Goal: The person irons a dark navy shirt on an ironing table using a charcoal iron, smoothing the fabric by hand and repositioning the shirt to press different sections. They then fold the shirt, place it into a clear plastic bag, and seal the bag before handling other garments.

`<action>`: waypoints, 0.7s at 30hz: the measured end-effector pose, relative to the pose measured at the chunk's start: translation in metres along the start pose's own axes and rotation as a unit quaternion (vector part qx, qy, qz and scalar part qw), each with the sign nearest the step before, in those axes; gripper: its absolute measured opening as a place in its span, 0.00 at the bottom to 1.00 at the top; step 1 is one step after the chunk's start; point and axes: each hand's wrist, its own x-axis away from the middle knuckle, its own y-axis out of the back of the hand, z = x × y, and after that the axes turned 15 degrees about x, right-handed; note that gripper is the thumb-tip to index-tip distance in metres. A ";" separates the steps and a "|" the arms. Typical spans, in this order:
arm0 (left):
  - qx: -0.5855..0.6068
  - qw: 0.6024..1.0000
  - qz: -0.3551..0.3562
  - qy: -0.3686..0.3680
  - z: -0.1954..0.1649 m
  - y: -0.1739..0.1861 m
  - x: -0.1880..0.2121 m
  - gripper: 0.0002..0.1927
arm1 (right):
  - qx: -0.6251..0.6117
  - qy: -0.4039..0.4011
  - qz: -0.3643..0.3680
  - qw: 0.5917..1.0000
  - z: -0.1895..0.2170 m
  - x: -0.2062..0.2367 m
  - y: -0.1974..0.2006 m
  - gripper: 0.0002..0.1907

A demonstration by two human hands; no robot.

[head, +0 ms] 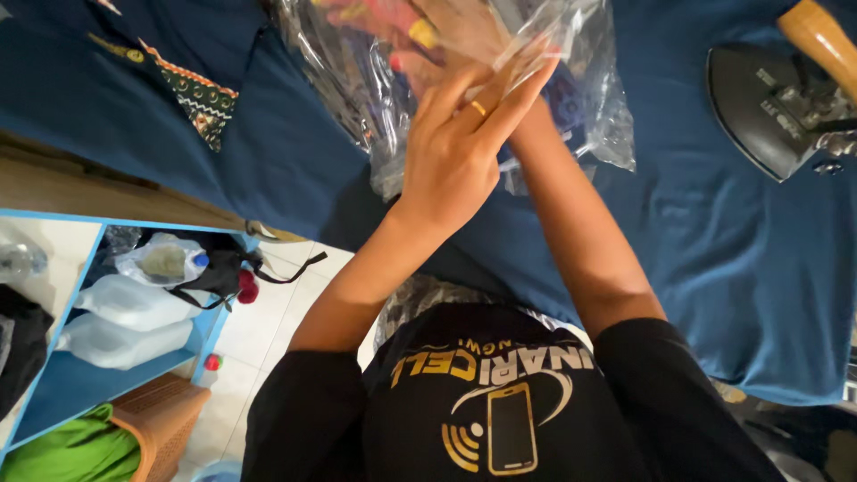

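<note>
Left hand (451,156) fingers pressed together on clear plastic bag (375,89), right hand (437,31) seemingly gripping it, blurred.

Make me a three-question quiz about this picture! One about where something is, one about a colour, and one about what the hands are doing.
1. Where is the iron?
A. top right, on the blue cloth
B. on the shelf at the left
C. on the tiled floor

2. What colour is the ring on the left hand?
A. red
B. gold
C. green

3. What are the hands doing with the clear plastic bag?
A. resting far away from it
B. touching it, with the left hand's fingers stretched out flat
C. holding the iron instead

Answers:
1. A, the dark iron with its wooden handle sits on the blue cloth at the upper right.
2. B, a gold band shows on one finger.
3. B, the left hand lies open against the bag, and the right hand shows through the plastic, its grip unclear.
</note>
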 end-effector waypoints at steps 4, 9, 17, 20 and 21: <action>0.027 0.999 -0.009 0.016 0.004 -0.004 0.002 0.32 | -0.118 -0.020 0.054 0.991 -0.082 0.047 -0.014 0.13; 0.036 0.999 -0.012 0.010 0.007 -0.005 0.002 0.29 | -0.052 0.022 -0.056 0.997 -0.118 0.072 -0.014 0.15; 0.000 1.000 0.000 0.019 0.016 0.007 0.000 0.27 | -0.110 -0.385 0.048 0.915 -0.102 0.050 0.034 0.15; 0.004 1.000 0.005 0.014 0.019 0.007 -0.002 0.27 | -0.056 -0.294 0.018 0.954 -0.083 0.054 0.041 0.16; 0.010 1.000 0.000 0.013 0.019 0.006 -0.001 0.27 | -0.012 -0.229 -0.015 0.973 -0.077 0.058 0.041 0.16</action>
